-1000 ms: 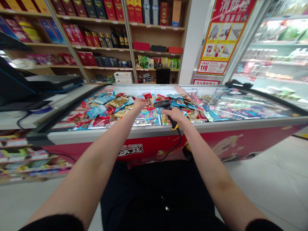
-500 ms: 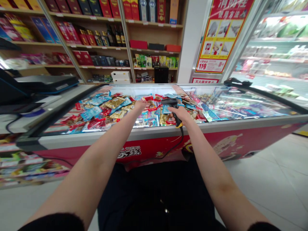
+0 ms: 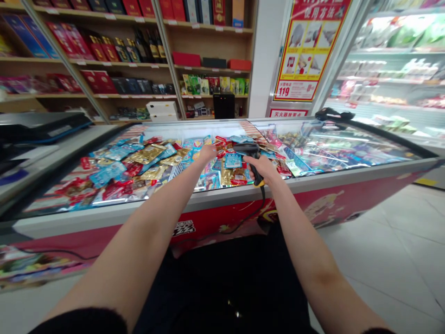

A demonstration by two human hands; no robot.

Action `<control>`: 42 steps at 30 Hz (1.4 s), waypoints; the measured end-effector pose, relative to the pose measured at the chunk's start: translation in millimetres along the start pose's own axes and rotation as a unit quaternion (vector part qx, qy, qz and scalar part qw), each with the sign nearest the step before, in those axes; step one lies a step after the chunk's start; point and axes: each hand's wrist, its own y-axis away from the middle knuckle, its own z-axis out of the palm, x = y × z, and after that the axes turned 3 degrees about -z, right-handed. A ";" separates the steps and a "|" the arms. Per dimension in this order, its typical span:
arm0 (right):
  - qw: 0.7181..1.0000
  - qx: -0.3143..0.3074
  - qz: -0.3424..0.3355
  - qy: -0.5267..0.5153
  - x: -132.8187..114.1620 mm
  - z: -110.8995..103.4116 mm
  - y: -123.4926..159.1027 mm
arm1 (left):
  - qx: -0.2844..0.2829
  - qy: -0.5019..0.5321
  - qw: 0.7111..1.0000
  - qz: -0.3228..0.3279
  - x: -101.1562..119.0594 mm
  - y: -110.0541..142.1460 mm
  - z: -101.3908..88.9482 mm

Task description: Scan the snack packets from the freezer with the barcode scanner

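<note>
My right hand [image 3: 259,168] is wrapped round the handle of a black and yellow barcode scanner [image 3: 247,148], whose head points left over the pile. From its grip a black cable hangs down the front of the chest. My left hand [image 3: 208,152] is closed at the edge of a red packet [image 3: 222,151], its fingertips mostly hidden. Blue packets [image 3: 232,160], gold packets [image 3: 151,153] and more red ones lie loosely heaped on the glass top [image 3: 38,198] of the chest freezer, around both hands.
Beyond the freezer stand shelves [image 3: 205,28] of boxes and bottles. A dark object [image 3: 334,114] rests on the freezer's far right rim. To the left is a counter [image 3: 74,139] with flat black equipment [image 3: 45,126]; lit shelves [image 3: 392,81] stand at the right.
The view has turned and moved slightly, so the shelves and pile sit further left. My left hand and the red packet have shifted a little right, closer to the scanner, which my right hand still grips.
</note>
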 end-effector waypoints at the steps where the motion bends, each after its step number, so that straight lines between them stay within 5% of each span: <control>1: 1.000 -0.003 -0.001 -0.003 0.9 0.5 -0.3 | 0.003 -0.034 0.999 0.014 -2.4 1.1 0.2; 10: 0.999 -0.048 0.011 -0.003 -3.4 29.6 -1.6 | 0.050 -0.071 0.996 0.027 -9.1 18.1 -31.8; 21: 0.993 -0.114 0.023 -0.026 -12.7 93.6 -22.0 | 0.136 -0.300 0.944 0.008 -47.1 5.8 -152.3; 24: 0.992 -0.119 0.025 -0.031 -13.9 108.1 -34.5 | 0.153 -0.376 0.913 -0.051 -50.9 -1.5 -184.8; 28: 0.989 -0.139 0.031 -0.040 -17.2 121.4 -49.8 | 0.099 -0.470 0.865 -0.147 -48.5 -5.5 -209.5; 31: 0.987 -0.146 0.037 -0.049 -18.4 127.3 -61.8 | 0.086 -0.500 0.851 -0.138 -44.8 -7.0 -211.7; 35: 0.985 -0.160 0.044 -0.045 -16.3 129.0 -81.0 | 0.081 -0.459 0.881 -0.081 -37.6 -13.6 -201.5; 40: 0.983 -0.172 0.041 -0.053 -20.2 123.4 -104.4 | 0.009 -0.193 0.978 -0.076 -32.9 -22.6 -169.2; 42: 0.983 -0.172 0.040 -0.056 -26.0 120.3 -111.4 | -0.052 -0.069 0.990 -0.109 -35.8 -25.0 -150.9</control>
